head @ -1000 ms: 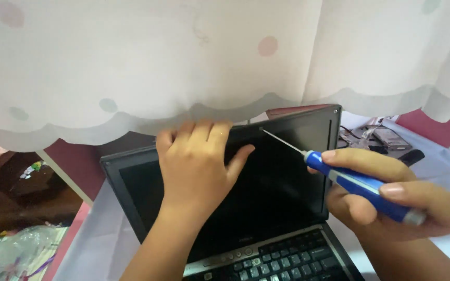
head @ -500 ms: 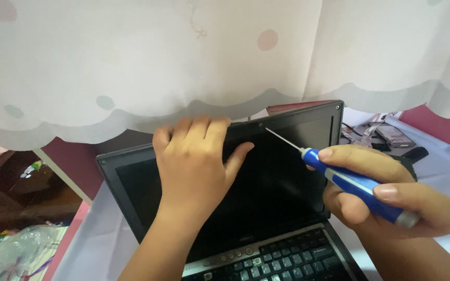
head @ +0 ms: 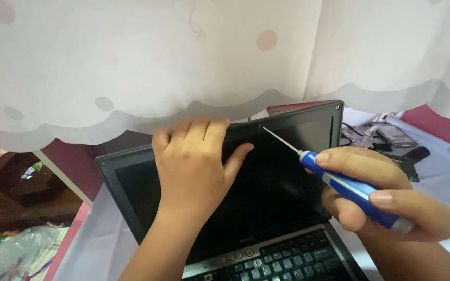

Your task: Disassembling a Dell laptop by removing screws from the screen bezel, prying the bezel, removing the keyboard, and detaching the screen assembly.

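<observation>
An open black laptop (head: 298, 130) stands on a white-covered table, its dark screen facing me. My left hand (head: 194, 166) lies flat on the screen, with the fingers hooked over the top edge of the lid. My right hand (head: 386, 200) grips a blue-handled screwdriver (head: 350, 188). Its thin metal shaft points up and left, and the tip touches the top bezel near the middle. The keyboard (head: 282, 263) shows at the bottom.
A white curtain (head: 183, 62) with pale dots and a scalloped hem hangs just behind the lid. Dark small parts and cables (head: 386, 138) lie on the table at the right. A clear plastic bag (head: 11, 255) sits low at the left.
The view has shifted slightly. The screwdriver tip stays at the top bezel, and both hands hold nearly the same positions.
</observation>
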